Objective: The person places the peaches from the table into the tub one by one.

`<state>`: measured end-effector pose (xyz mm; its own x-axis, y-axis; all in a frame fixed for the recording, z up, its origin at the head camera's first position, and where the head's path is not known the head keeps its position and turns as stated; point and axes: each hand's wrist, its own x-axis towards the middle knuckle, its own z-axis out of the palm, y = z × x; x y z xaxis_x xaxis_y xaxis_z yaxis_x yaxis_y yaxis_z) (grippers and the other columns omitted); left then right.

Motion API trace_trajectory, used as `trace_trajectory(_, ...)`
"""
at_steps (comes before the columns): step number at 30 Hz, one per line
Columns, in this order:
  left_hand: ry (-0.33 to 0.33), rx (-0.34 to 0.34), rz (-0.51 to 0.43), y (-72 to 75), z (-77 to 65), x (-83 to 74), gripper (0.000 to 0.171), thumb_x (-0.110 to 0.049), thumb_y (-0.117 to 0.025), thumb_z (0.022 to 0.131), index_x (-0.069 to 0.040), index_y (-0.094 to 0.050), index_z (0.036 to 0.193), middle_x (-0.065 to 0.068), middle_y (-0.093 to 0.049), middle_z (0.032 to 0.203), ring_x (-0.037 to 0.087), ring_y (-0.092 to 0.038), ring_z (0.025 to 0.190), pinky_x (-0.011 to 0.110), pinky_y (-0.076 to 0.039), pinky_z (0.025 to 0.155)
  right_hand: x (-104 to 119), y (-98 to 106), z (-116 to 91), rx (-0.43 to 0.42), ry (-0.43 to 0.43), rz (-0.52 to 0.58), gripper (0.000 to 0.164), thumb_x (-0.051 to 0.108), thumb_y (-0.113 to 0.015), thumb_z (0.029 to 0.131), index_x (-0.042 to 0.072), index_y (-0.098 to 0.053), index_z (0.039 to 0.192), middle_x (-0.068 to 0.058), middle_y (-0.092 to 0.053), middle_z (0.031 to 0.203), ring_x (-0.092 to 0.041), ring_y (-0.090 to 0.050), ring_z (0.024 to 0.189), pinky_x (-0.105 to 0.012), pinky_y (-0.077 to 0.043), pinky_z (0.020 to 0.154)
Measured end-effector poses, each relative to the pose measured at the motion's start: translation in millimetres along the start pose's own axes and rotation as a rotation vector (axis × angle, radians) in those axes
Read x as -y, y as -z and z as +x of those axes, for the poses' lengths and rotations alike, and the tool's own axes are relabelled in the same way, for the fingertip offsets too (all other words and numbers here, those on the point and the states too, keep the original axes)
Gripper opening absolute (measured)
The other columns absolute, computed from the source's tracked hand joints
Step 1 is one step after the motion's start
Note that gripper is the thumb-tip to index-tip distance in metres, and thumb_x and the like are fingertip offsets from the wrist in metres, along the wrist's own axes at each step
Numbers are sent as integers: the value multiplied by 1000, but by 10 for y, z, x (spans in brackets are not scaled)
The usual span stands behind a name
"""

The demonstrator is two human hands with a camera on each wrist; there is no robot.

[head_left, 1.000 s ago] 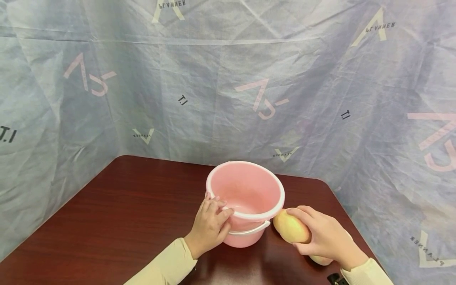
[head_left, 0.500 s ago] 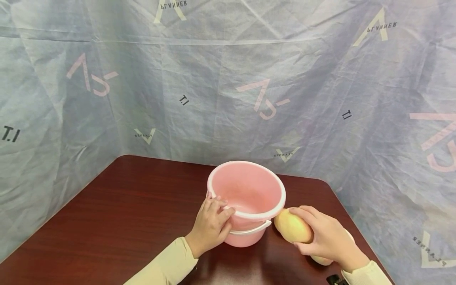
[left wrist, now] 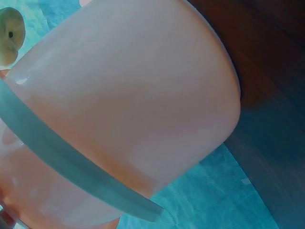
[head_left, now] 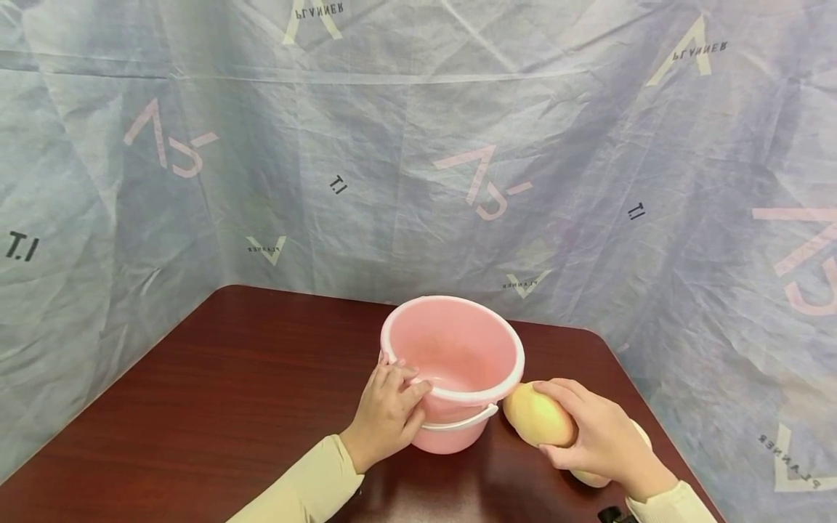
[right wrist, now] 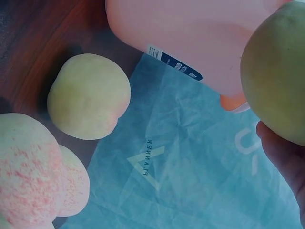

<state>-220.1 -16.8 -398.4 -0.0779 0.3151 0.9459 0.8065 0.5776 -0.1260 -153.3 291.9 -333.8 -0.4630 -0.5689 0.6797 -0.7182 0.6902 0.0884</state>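
A pink bucket (head_left: 451,356) with a white handle (head_left: 461,421) stands upright on the table, and no contents show inside it. My left hand (head_left: 386,414) grips its near left rim, fingers over the edge and thumb outside. Close to the bucket's right side, my right hand (head_left: 598,436) holds a yellow peach (head_left: 539,415), thumb below and fingers over the top. In the right wrist view the held peach (right wrist: 279,71) is beside the bucket wall (right wrist: 190,28). Another yellow peach (right wrist: 89,97) and pink-speckled peaches (right wrist: 26,171) lie nearby, mostly hidden by the right hand in the head view.
The dark red-brown table (head_left: 261,385) extends left of the bucket. A grey printed cloth (head_left: 392,160) hangs behind the table and along both sides. The table's right edge is close beyond the right hand.
Almost nothing differs. The right hand and its peach have shifted very slightly to the right; the left hand stays on the rim.
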Motion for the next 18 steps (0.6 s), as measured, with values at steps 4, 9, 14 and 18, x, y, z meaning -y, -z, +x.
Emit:
trace_trajectory(4, -2, -1, 2, -9, 3, 7, 24, -13, -49, 77, -12, -64, 96, 10, -54, 94, 30, -52, 88, 59, -45, 83, 16, 12, 10, 3, -15, 34, 77, 25, -83, 46, 10, -61, 118, 2, -62, 109, -10, -61, 83, -19, -46, 71)
trace_trajectory(9, 4, 2, 4, -12, -3, 12, 25, -13, -50, 75, -12, -63, 96, 10, -54, 94, 30, -52, 87, 60, -45, 84, 25, 25, 25, 17, -35, 40, 77, 26, -82, 47, 11, -61, 119, 3, -62, 110, -9, -61, 85, -18, -46, 73)
trace_trajectory(14, 7, 10, 4, -12, -14, 11, 27, -12, -52, 71, -12, -64, 95, 10, -54, 94, 30, -52, 88, 61, -44, 84, 22, 23, 18, 42, -56, 34, 76, 27, -82, 48, 11, -60, 119, 4, -61, 110, -8, -61, 86, -19, -46, 73)
trace_trajectory(18, 5, 11, -1, -17, -18, 16, 27, -12, -53, 70, -12, -63, 95, 10, -54, 94, 30, -52, 87, 60, -44, 84, 26, 19, 17, 41, -64, 55, 76, 26, -83, 49, 11, -60, 120, 3, -61, 111, -8, -61, 87, -18, -46, 74)
